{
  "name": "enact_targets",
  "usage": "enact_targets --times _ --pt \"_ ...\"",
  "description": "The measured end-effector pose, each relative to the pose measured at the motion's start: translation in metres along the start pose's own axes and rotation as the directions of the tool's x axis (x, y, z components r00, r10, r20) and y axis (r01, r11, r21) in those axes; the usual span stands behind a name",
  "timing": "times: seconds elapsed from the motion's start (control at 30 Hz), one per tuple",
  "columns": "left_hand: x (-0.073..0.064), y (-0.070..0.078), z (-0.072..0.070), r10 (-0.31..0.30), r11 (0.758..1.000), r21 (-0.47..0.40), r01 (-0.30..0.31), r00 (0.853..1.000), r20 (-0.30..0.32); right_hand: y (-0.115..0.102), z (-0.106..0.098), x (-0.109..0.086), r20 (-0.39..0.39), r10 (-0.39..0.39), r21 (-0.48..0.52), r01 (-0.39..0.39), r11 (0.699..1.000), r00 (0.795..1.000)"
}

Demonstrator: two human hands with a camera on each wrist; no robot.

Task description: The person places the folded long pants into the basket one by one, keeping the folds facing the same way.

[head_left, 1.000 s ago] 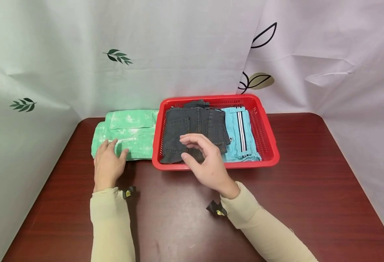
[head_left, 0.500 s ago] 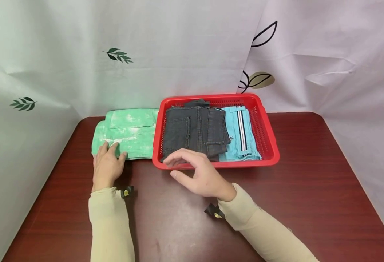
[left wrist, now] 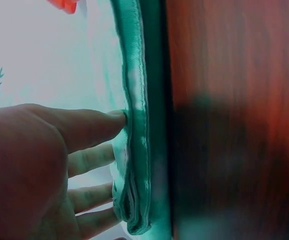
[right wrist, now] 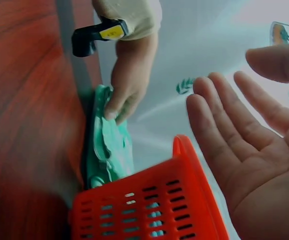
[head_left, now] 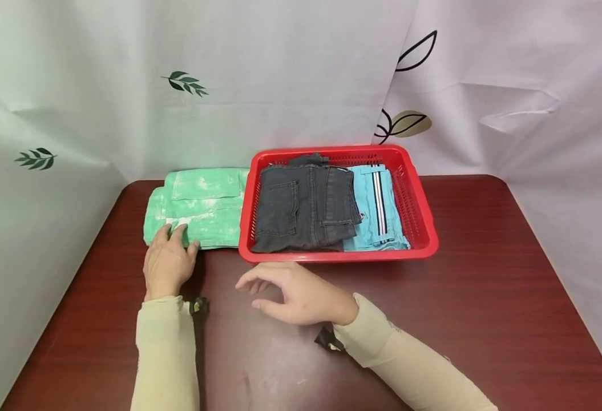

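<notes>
My left hand [head_left: 168,260] rests its fingertips on the near left edge of folded green cloth [head_left: 205,197], a tie-dyed garment with a pocket-like patch. In the left wrist view, the thumb and fingers touch the top layer of the stacked green folds [left wrist: 137,90]. My right hand [head_left: 301,294] hovers before a red plastic basket [head_left: 331,258], fingers loosely bent and holding nothing. Folded dark grey jeans [head_left: 306,205] lie in the basket's left and middle part. Beside them on the right are folded light blue pants [head_left: 364,208] with a striped band.
A dark red wooden table [head_left: 485,274] carries everything. White curtains [head_left: 290,74] with leaf prints rise behind it and at both sides. The basket's left wall stands against or over the green cloth's right end. Small black wrist cameras [head_left: 328,339] sit at both cuffs.
My right hand has drawn back from above the jeans, toward me and to the left, and is now in front of the basket. The left hand has stayed almost still on the green cloth.
</notes>
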State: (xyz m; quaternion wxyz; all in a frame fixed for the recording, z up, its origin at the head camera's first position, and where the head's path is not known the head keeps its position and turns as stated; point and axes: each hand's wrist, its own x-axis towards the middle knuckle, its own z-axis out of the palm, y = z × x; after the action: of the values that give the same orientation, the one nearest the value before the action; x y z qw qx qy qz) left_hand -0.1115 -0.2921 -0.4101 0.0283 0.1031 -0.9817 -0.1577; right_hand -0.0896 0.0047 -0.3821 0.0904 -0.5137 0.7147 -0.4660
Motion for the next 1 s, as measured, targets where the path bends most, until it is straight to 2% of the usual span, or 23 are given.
enact_targets --times 0.17,0.33,0.5,0.73,1.0 --pt "-0.001 -0.001 -0.001 0.015 0.999 0.038 -0.015 1.000 0.001 0.002 0.007 0.002 0.103 0.027 -0.094 -0.018 0.995 0.994" --pt "-0.005 -0.002 -0.004 0.041 0.996 0.083 -0.042 0.999 0.014 0.006 0.014 0.001 0.144 0.065 -0.158 -0.042 0.987 0.987" --pt "-0.009 0.000 -0.006 0.075 0.989 0.129 -0.074 0.997 -0.009 0.010 0.018 0.000 0.126 0.112 -0.193 -0.087 0.977 0.986" --pt "-0.013 0.005 -0.007 0.121 0.980 0.171 -0.107 0.990 -0.072 0.012 0.020 0.000 0.099 0.190 -0.212 -0.166 0.963 0.977" --pt "-0.022 0.005 -0.013 0.137 0.971 0.211 -0.117 0.987 -0.082 0.014 0.024 0.003 0.088 0.263 -0.208 -0.241 0.948 0.961"
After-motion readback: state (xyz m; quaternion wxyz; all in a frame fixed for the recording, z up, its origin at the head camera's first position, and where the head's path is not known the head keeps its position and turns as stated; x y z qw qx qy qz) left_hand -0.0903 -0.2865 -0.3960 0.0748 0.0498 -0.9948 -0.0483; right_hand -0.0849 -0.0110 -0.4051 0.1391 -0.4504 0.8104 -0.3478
